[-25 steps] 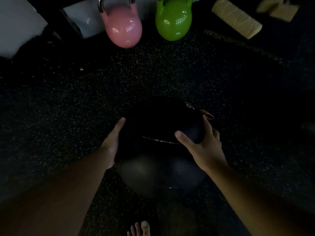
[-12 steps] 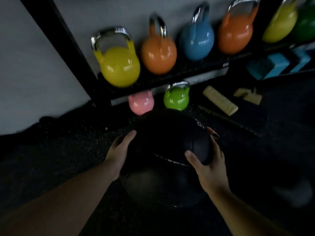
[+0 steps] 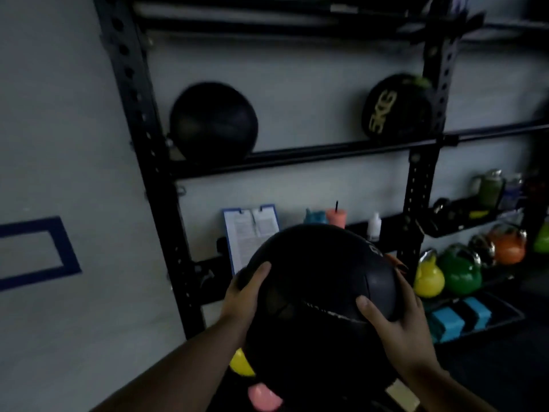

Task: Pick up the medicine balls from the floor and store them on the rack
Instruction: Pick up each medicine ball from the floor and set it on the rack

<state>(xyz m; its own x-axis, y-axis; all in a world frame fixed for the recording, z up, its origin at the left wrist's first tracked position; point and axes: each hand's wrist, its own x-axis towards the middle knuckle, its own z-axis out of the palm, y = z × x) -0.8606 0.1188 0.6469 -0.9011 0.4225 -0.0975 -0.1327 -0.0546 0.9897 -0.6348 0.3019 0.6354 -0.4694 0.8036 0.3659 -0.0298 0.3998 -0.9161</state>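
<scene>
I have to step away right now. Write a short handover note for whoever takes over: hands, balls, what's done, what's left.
Left hand: pressed on the left side of the carried medicine ball.
Right hand: on its right side; together they make a two-handed grip, ball off the floor at chest height, facing the rack.
Already on the rack shelf: a plain black ball at left and a 5KG-marked ball at right, with a free gap between them.
Done: pickup.
Left: raise the carried ball, probably into that gap. No other balls on the floor are in view.

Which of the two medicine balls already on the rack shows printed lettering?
The right-hand ball, beside the rack's right upright, bears yellowish lettering; the left-hand ball looks plain black.
</scene>
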